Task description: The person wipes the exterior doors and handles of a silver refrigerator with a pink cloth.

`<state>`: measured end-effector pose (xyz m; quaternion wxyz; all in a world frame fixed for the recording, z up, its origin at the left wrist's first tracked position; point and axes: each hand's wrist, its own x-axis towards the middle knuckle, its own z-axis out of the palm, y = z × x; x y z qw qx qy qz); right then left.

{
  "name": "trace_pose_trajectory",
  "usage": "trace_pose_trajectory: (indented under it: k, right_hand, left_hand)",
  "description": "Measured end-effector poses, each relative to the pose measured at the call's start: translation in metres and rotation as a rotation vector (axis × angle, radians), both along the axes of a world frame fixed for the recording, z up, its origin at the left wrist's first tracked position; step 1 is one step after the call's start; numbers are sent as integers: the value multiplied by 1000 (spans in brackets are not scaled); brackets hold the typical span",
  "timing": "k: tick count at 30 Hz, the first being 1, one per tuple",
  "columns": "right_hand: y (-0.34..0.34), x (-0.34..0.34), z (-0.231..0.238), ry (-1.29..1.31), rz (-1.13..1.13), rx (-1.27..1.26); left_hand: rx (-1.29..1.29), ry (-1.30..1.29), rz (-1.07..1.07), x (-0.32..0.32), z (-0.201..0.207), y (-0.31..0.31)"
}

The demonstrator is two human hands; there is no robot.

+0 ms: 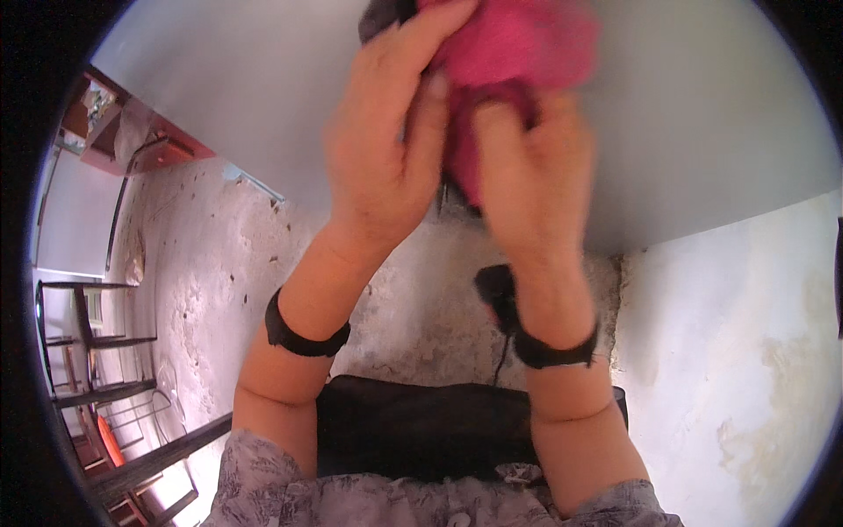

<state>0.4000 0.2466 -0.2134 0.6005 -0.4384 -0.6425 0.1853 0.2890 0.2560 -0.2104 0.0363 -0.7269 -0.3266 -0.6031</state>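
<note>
Left hand: I am raising my left hand (386, 149) in front of me, its back toward the camera, fingers curling around the edge of a pink cloth (518, 48) and gripping it.
Right hand: I am lifting my right hand (531, 184) just beside the left one, fingers closing on the lower part of the same cloth; the hand is blurring with motion.
Pink cloth: It is bunching up between both hands near the top of the view, held in the air above a pale grey tabletop (702, 132). A small dark piece (382, 18) is showing at its upper left edge; I cannot tell what it is.
Wrists: I am wearing a black band on the left wrist (303, 334) and a black band on the right wrist (558, 350).
Below my arms: A black cloth (426, 430) is lying across my lap, and my grey patterned sleeves (263, 483) are showing at the bottom edge.
Surroundings: A rough, stained concrete floor (219, 263) is spreading under the table, with dark metal chair frames (97, 351) standing at the far left.
</note>
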Motion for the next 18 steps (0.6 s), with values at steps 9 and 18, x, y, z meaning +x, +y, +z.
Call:
trace_pose_trajectory:
  k: [9,18]
  right_hand:
    - [4,72,39,-363,-533,727]
    - [26,110,-85,-365,-122,293]
  left_hand:
    - [268,186,-130,36,18,3]
    - [67,177,-208,37,-57,12]
